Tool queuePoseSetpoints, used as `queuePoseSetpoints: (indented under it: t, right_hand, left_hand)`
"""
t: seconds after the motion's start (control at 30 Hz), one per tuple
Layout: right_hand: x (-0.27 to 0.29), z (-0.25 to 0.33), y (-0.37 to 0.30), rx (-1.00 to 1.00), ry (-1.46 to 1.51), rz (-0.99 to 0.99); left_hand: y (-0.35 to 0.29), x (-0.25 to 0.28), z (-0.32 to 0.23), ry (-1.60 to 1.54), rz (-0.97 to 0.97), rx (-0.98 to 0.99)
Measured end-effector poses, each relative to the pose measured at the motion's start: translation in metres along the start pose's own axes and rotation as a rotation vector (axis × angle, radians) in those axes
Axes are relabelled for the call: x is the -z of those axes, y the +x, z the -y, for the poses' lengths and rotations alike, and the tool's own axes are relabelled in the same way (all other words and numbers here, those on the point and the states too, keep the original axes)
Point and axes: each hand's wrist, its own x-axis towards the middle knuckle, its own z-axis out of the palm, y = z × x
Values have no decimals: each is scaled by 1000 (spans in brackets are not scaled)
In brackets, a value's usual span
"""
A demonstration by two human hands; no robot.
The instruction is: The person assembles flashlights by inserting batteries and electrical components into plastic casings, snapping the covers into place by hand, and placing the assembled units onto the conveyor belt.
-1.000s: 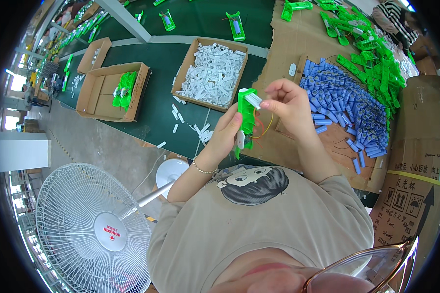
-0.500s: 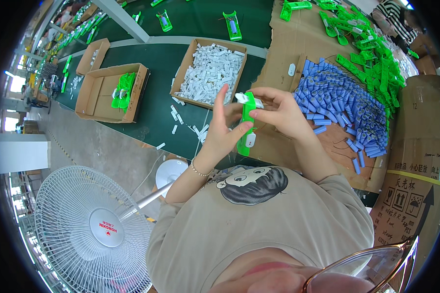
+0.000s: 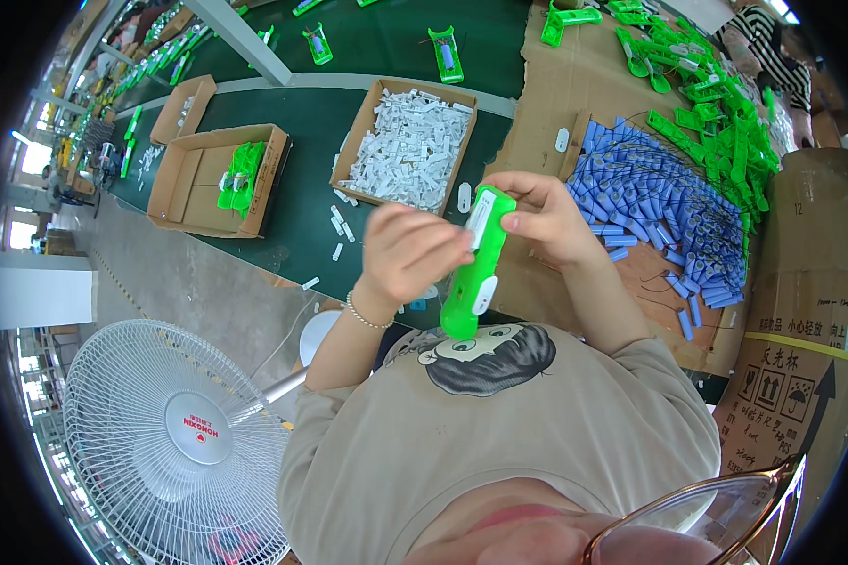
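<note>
My right hand (image 3: pixel 548 223) grips the upper end of a long green plastic housing (image 3: pixel 464 299), thumb on its near side and fingers behind. The housing is tilted, its lower end close to my shirt. A narrow white plastic piece (image 3: pixel 481 218) lies along the upper part of its face, and a white oval switch-like part (image 3: pixel 485 295) sits on its lower side. My left hand (image 3: pixel 410 252), slightly blurred, is closed with its fingertips at the lower end of the white piece. Just behind the housing, a white oval part (image 3: pixel 464 197) lies on the table.
A carton of white plastic pieces (image 3: pixel 334 174) stands ahead, with loose ones beside it. Farther left is a carton (image 3: pixel 174 193) holding green housings. To the right lie a heap of blue cylindrical cells with wires (image 3: pixel 645 188) and piled green housings (image 3: pixel 725 113). A fan (image 3: pixel 174 443) stands at left.
The green housing has turned to show its broad face and come lower, toward my shirt. My left hand has gone from spread fingers to curled ones against the white piece.
</note>
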Motion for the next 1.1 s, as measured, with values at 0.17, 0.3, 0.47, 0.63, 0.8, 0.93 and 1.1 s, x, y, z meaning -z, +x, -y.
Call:
queuePoseSetpoints:
  t: [0.17, 0.3, 0.47, 0.63, 0.8, 0.93, 1.1]
  right_hand:
    - [0, -13, -3, -19, 231, 24]
    - [-3, -13, -8, -115, 164, 82]
    - [-4, -11, 0, 82, -77, -240]
    - [-15, -16, 0, 151, -271, -355]
    - [-17, -19, -3, 19, -503, -280]
    - [-35, -30, -12, 68, -630, -298]
    - [-44, -38, -21, 262, -1019, -254]
  left_hand:
    - [-6, -5, -7, -601, 115, 648]
    - [0, -6, -18, -1498, 212, 1217]
    - [-8, -7, -35, -564, 422, 683]
    - [-7, -9, -38, -769, 328, 919]
    - [-21, -18, -36, -755, 267, 972]
    - [-20, -18, -37, -740, 215, 1018]
    - [-26, -34, -33, -830, 95, 1000]
